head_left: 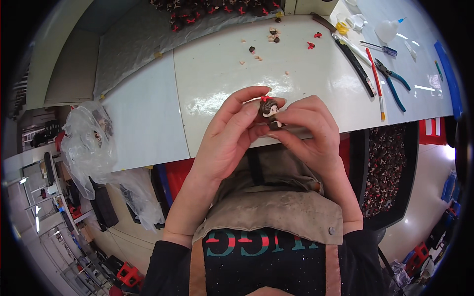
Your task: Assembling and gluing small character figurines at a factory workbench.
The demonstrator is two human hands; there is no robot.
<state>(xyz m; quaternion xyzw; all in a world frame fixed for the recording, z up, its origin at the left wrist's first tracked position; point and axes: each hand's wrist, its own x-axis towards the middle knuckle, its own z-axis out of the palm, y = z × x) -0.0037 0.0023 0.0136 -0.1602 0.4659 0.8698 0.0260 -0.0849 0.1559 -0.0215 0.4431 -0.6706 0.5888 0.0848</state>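
A small doll figurine (271,111) with dark brown hair, a pale face and a red bow on its head is held just over the table's near edge. My left hand (233,119) grips it from the left, with fingers behind and around the head. From the right, my right hand (311,126) pinches at its lower body with thumb and forefinger. Farther back on the white table (212,74) lie loose brown head pieces (252,50), small beige bits (257,58) and red bow pieces (311,45).
Many brown and red figure pieces (232,9) cover a plastic-lined surface at the back. On the right lie a black-handled knife (356,66), a red brush (375,84), cutters (392,84), a screwdriver (385,49) and a squeeze bottle (387,30). A dark bin (363,185) of small parts stands below right; plastic bags (89,143) hang left.
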